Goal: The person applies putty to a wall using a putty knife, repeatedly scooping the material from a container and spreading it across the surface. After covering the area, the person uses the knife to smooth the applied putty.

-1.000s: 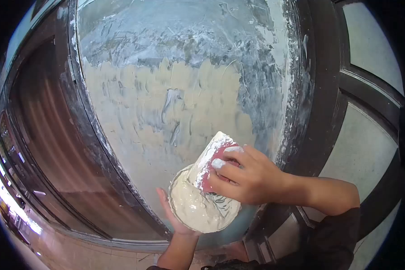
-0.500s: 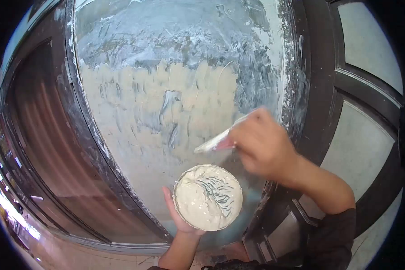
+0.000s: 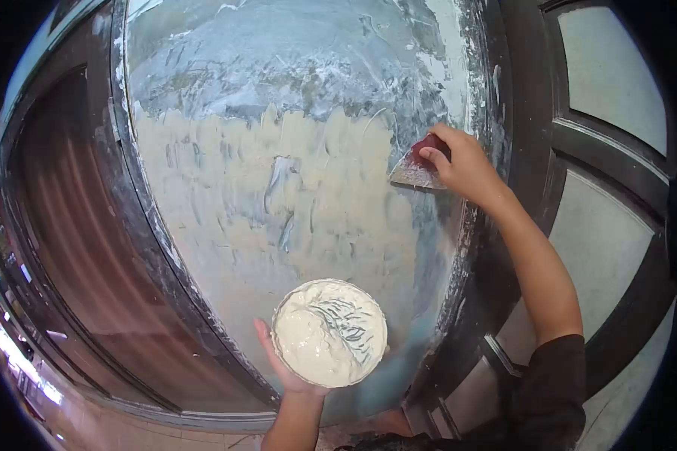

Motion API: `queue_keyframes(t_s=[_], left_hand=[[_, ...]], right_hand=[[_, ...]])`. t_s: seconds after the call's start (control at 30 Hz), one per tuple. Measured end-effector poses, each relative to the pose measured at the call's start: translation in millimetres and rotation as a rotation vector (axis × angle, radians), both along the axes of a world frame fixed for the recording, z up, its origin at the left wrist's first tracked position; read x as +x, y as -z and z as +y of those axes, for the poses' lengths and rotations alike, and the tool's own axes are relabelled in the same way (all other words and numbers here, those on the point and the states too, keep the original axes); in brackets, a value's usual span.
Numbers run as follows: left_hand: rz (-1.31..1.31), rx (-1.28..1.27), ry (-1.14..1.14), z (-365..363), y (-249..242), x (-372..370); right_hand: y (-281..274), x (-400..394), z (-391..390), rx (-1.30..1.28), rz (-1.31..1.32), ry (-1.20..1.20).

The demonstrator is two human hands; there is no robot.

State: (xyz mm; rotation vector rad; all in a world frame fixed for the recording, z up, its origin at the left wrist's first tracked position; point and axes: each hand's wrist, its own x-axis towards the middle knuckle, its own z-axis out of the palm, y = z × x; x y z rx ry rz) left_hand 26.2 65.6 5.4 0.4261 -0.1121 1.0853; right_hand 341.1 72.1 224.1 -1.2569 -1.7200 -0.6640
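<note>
My right hand grips the dark red handle of a putty knife. Its wide, smeared blade lies against the wall panel, at the right edge of the beige coat. Below, my left hand holds up a round container of cream-coloured putty, with fingers around its left side and underside. Streaks mark the right half of the putty. Beige paste covers the middle of the panel in vertical strokes, and the upper part is blue-grey with white smears.
A dark frame spattered with white borders the panel on the left, beside a brown curtained pane. Dark woodwork with pale panels stands on the right. Tiled floor shows at the bottom.
My right hand has moved up, turning the putty knife from above the container onto the panel. My left hand and the container have shifted slightly left in view.
</note>
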Motion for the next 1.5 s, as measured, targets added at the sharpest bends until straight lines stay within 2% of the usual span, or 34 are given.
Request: queue_keyframes(t_s=[0.13, 0.2, 0.3, 0.37, 0.43, 0.5, 0.57, 0.6, 0.7, 0.77, 0.83, 0.9, 0.93, 1.0, 1.03, 1.1, 1.13, 1.2, 1.23, 1.3, 1.33, 1.43, 1.5], left_hand=[[-0.053, 0.023, 0.027, 3, 3, -4], [-0.009, 0.010, -0.018, 0, -4, -4], [0.002, -0.012, -0.045, 0, -2, -5], [-0.035, -0.017, -0.028, 3, 1, -5], [-0.094, 0.028, 0.039, 6, 4, -5], [-0.098, 0.067, 0.059, 5, 2, -4], [-0.123, 0.060, 0.085, 3, 0, -3], [-0.054, -0.025, 0.011, 4, -1, -2], [-0.094, 0.036, 0.054, 2, -2, -2], [-0.077, 0.032, 0.023, 2, -2, -1], [-0.058, 0.024, -0.006, 2, -2, 1], [-0.050, 0.050, -0.005, 1, -4, 2], [-0.127, 0.148, 0.104, -2, -5, 1], [-0.083, 0.056, 0.045, 2, 0, 1], [-0.044, -0.035, -0.011, 4, 2, 2], [-0.066, 0.020, 0.020, 2, -1, 3], [-0.058, 0.014, 0.017, 3, 0, 4], [0.036, -0.013, -0.060, 3, -2, 6], [0.037, -0.014, -0.062, 3, -3, 7], [0.011, 0.101, 0.014, 2, -5, 8], [0.013, 0.100, 0.014, 0, -7, 10], [0.046, 0.028, -0.081, -3, -11, 14], [-0.136, 0.056, 0.013, -4, -9, 12]], right_hand=[[-3, 7, 14, 0.052, -0.046, 0.044], [-7, 10, 17, 0.134, 0.049, 0.006], [-12, 7, 9, 0.062, 0.151, 0.030], [-5, 7, 8, 0.031, 0.141, 0.010], [5, 10, 16, 0.092, -0.037, -0.021], [3, 10, 20, 0.085, -0.043, 0.006], [-8, 9, 21, 0.094, 0.091, 0.044], [-13, 11, 19, 0.105, 0.118, 0.038], [-16, 11, 11, 0.039, 0.171, 0.047], [-5, 12, 18, 0.051, 0.123, 0.010], [4, 10, 22, 0.037, -0.046, 0.037], [0, 9, 24, 0.048, -0.047, 0.073], [-7, 8, 21, 0.093, 0.041, 0.063], [-22, 4, 10, 0.112, 0.191, 0.026], [-25, -1, 3, 0.110, 0.190, 0.022], [-21, -13, -10, 0.128, 0.160, -0.150], [-12, -28, -17, 0.167, 0.079, -0.222], [8, -50, -34, 0.220, -0.327, -0.287], [16, -66, -46, 0.147, -0.504, -0.335], [46, -84, -51, 0.159, -0.667, -0.456], [59, -90, -50, 0.250, -0.722, -0.475], [77, -103, -58, 0.246, -0.781, -0.463], [85, -100, -58, 0.236, -0.794, -0.496]])
